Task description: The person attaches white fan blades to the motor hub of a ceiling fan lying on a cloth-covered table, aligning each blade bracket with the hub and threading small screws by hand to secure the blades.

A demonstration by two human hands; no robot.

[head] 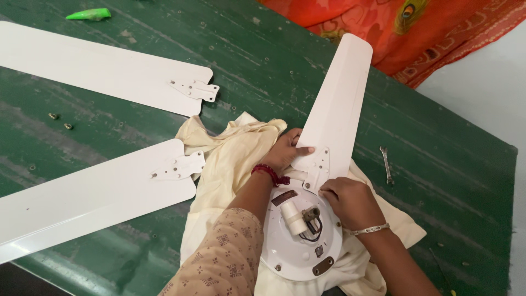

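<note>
- table [427, 164] showing dark green paint, worn with pale scuffs
- three fan blades looking white: attached blade [337, 104], upper loose blade [98, 68], lower loose blade [87, 197]
- motor housing [301, 241] showing white, with a brown label patch
- cloth [230, 159] under it looking cream
- fabric [416, 27] at top right showing orange-red with a peacock-feather print
- sleeve [224, 257] showing beige with a small brown motif
- wrist thread [268, 172] looking red
- tool handle [90, 14] glowing bright green
</note>
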